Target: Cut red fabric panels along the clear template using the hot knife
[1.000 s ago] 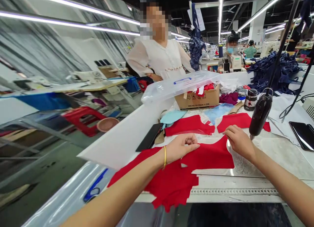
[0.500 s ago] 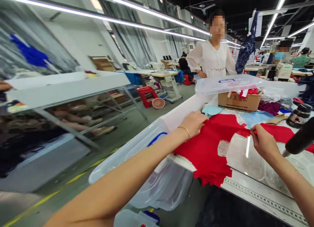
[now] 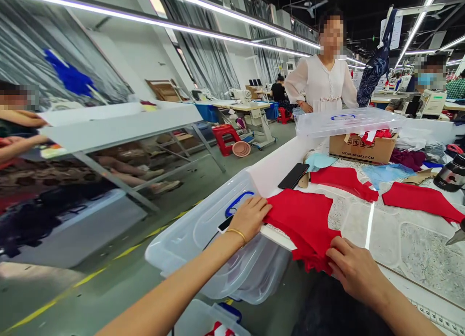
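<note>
Clear plastic storage bin with blue handle: just beside the worktable. Left hand: fingers curled over the left end of the red fabric stack, gripping it. Stack: at the table's near edge, overhanging it. Black smartphone: on the table beyond the stack. Right hand: fingers against the stack's lower edge, grip unclear. Two red cut fabric panels: on the table, right of the stack. Cardboard box: behind them.

A red plastic stool stands beside a sewing-machine table.
</note>
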`<state>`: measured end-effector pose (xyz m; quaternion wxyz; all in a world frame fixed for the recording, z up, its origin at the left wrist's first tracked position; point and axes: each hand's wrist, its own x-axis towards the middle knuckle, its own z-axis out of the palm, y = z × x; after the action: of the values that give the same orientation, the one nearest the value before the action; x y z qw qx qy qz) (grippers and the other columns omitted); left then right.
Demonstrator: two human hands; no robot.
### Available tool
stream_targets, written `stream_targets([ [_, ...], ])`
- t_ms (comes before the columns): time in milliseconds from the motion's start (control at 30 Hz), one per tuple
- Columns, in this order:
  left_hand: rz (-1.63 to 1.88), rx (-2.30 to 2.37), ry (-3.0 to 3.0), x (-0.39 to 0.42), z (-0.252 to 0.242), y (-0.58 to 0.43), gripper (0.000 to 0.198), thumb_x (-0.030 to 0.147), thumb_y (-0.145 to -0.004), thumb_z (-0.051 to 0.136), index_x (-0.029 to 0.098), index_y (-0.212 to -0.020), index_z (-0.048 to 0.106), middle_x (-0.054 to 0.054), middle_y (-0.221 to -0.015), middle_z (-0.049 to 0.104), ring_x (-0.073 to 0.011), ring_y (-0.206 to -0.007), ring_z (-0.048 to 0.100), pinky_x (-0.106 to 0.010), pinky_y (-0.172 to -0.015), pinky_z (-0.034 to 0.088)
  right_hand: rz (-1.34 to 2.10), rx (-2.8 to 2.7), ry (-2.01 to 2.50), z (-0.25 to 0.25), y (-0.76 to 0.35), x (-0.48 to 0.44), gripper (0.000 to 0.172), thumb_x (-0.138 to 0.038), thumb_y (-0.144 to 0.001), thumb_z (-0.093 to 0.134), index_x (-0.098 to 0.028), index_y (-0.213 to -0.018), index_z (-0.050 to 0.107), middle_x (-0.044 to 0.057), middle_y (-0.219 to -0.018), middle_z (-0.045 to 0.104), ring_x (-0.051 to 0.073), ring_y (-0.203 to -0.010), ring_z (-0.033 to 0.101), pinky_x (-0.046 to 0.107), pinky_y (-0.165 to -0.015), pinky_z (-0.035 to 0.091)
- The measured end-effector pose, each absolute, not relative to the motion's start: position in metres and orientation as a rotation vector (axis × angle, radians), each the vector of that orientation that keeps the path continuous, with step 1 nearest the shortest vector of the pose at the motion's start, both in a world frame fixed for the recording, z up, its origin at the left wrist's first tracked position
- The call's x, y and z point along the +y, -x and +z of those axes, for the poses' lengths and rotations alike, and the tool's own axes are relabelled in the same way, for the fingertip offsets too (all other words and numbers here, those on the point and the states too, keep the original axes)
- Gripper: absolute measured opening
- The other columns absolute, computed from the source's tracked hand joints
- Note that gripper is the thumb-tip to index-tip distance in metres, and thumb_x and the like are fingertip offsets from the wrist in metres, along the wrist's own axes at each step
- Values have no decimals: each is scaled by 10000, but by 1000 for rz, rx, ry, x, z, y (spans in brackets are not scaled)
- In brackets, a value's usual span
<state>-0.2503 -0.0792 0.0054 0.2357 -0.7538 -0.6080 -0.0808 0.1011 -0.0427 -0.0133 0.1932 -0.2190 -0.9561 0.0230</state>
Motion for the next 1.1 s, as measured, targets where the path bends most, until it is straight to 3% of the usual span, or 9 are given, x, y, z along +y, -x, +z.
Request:
stream_targets([
  [100, -269, -1628, 2067, -78, 9, 252, 444, -17, -748, 542, 212, -1078, 732, -126, -1106, 706, -311, -1025, 630, -445, -880, 536, 101, -2646, 630, -6, -130, -24, 61, -189, -945, 614, -231, -975, 645, 49, -1017, 723, 175, -877, 714, 246, -611, 514],
  [200, -341, -1553, 2122, -64, 15, 239, 474, -6, -771, 517, 210, -1137, 727, -122, -1173, 692, -301, -1063, 618, -439, -909, 541, 50, -2547, 983, -2, -167, 14, 176, -265, -996, 545, -230, -1112, 673, 87, -1172, 742, 200, -979, 726, 270, -687, 559],
  [300, -409, -1453, 2246, -41, 17, 203, 449, 1, -798, 499, 188, -1141, 721, -122, -1183, 680, -291, -1090, 598, -432, -938, 540, 22, -2453, 1420, -1, -197, 51, 328, -310, -983, 553, -196, -1275, 653, 143, -1397, 672, 297, -1252, 643, 384, -894, 589],
  [367, -399, -1386, 2347, -23, 17, 169, 403, 7, -834, 497, 159, -1138, 714, -132, -1157, 681, -281, -1067, 597, -420, -928, 537, 91, -2416, 1548, -3, -208, 64, 377, -303, -982, 549, -198, -1334, 631, 144, -1424, 661, 300, -1289, 621, 400, -940, 577],
  [500, -301, -1254, 2480, 15, 10, 95, 219, 73, -910, 558, 171, -1020, 720, -88, -937, 687, -246, -923, 603, -363, -812, 529, 197, -2361, 1592, -8, -211, 66, 373, -260, -1009, 475, -205, -1342, 635, 137, -1309, 733, 275, -1194, 689, 372, -903, 581],
  [633, -202, -1157, 2546, 53, -3, 29, 86, 129, -928, 637, 175, -945, 707, -84, -888, 690, -249, -927, 606, -364, -808, 505, 280, -2278, 1596, -13, -210, 61, 422, -194, -1014, 418, -165, -1394, 600, 147, -1370, 698, 277, -1222, 689, 406, -983, 566],
  [767, -175, -1138, 2544, 85, -11, -18, 118, 125, -978, 601, 151, -1033, 703, -103, -922, 700, -254, -961, 618, -367, -804, 498, 339, -2209, 1563, -14, -214, 63, 432, -132, -976, 457, -202, -1372, 614, 102, -1371, 697, 228, -1203, 698, 343, -986, 563],
  [933, -168, -1123, 2542, 107, -15, -36, 201, 59, -966, 579, 166, -841, 694, -91, -859, 679, -251, -977, 628, -360, -802, 489, 374, -2129, 1553, -9, -217, 64, 391, -132, -954, 489, -200, -1306, 646, 89, -1315, 695, 207, -1094, 723, 298, -895, 567],
  [1100, -190, -1169, 2502, 112, -16, -30, 206, 10, -934, 559, 167, -896, 688, -94, -898, 676, -255, -968, 627, -369, -798, 485, 379, -2053, 1576, -4, -220, 61, 346, -171, -961, 508, -224, -1261, 673, 72, -1265, 703, 211, -1032, 726, 288, -790, 542],
])
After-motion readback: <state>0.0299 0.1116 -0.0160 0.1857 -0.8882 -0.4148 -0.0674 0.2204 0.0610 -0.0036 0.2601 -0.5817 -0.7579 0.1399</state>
